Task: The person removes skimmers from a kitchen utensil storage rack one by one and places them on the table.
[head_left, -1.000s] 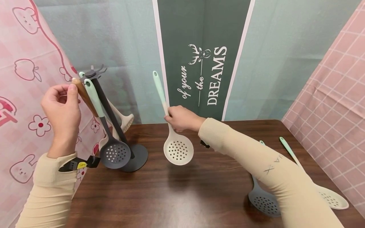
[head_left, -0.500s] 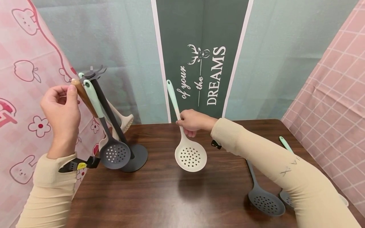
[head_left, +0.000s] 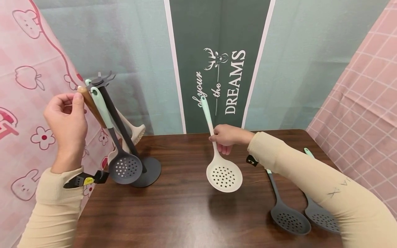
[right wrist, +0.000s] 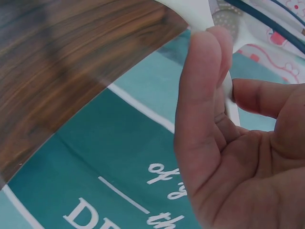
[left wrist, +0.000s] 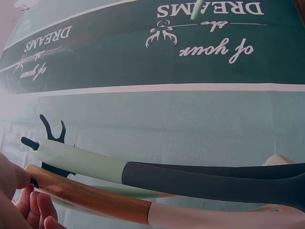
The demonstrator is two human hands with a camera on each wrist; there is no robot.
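My right hand [head_left: 227, 136] pinches a white skimmer [head_left: 224, 174] by its shaft, below the mint handle end. The skimmer's round, holed head hangs above the wooden table [head_left: 183, 206]. At the left, my left hand [head_left: 69, 113] pinches the top of a brown wooden handle [left wrist: 90, 193] on the dark utensil stand [head_left: 119, 120]. The lower part of that utensil is pale, and its head is mostly hidden. Beside it on the stand hangs a grey skimmer [head_left: 125, 167] with a mint handle [left wrist: 81, 160]. A pale utensil [head_left: 136, 133] with a holed head hangs behind the pole.
Two grey skimmers, a nearer one [head_left: 291, 218] and one partly under my right sleeve [head_left: 322, 216], lie at the table's right. A mint handle tip [head_left: 308, 152] shows behind the sleeve. Printed cloths [head_left: 366, 86] enclose the table's back and sides.
My right hand has moved right and slightly toward me, carrying the white skimmer away from the stand. My left hand stays at the wooden handle.
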